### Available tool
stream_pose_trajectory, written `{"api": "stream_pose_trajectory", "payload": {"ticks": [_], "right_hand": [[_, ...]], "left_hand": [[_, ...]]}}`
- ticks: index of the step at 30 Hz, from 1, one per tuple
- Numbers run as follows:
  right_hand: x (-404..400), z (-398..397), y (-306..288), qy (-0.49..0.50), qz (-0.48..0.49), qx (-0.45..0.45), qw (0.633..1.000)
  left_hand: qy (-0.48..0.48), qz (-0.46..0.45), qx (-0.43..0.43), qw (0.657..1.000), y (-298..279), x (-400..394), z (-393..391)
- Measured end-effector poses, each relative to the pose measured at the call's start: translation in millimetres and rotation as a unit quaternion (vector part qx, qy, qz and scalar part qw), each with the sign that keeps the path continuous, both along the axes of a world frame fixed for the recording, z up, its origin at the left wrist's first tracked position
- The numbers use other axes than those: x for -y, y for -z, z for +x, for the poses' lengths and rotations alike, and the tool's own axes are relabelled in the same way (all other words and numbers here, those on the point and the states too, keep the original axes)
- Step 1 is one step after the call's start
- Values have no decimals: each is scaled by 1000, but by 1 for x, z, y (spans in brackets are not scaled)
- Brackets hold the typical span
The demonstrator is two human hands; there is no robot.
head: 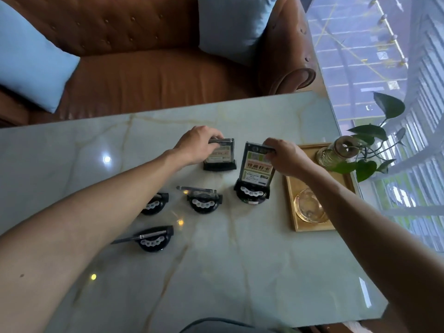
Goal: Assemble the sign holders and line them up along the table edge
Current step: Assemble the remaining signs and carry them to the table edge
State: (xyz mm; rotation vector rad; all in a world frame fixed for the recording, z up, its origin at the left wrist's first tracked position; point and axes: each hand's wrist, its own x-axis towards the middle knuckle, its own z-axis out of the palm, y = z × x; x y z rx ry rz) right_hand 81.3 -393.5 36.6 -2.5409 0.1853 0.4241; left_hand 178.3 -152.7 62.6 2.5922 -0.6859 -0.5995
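Two assembled sign holders stand upright on the marble table point(240, 272). My left hand point(199, 143) grips the top of the far sign holder point(219, 157), which sits in a flat black base. My right hand point(286, 156) grips the top edge of the nearer sign holder point(255, 171), whose printed card stands in a round black base with white buttons. Three more round black bases lie nearer me: one at the left point(153, 205) partly under my left forearm, one in the middle point(204, 201) and one closest point(155, 239), the last two with clear panels lying across them.
A golden tray point(292, 188) at the right holds a glass ashtray point(310, 207) and a glass vase with a green plant point(365, 150). A brown leather sofa point(156, 75) with blue cushions stands beyond the far table edge. A window runs along the right.
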Motion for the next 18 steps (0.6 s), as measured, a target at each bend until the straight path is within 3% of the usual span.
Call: {"api": "stream_pose_trajectory", "payload": {"ticks": [6,18], "right_hand": [[28,44,-8,-5,18,5,1000],[122,147,-68,-36,-116,113,986]], "left_hand": [[-24,-54,-9,998,-7,16,33],[1,-78,32,996,-32,116,113]]}}
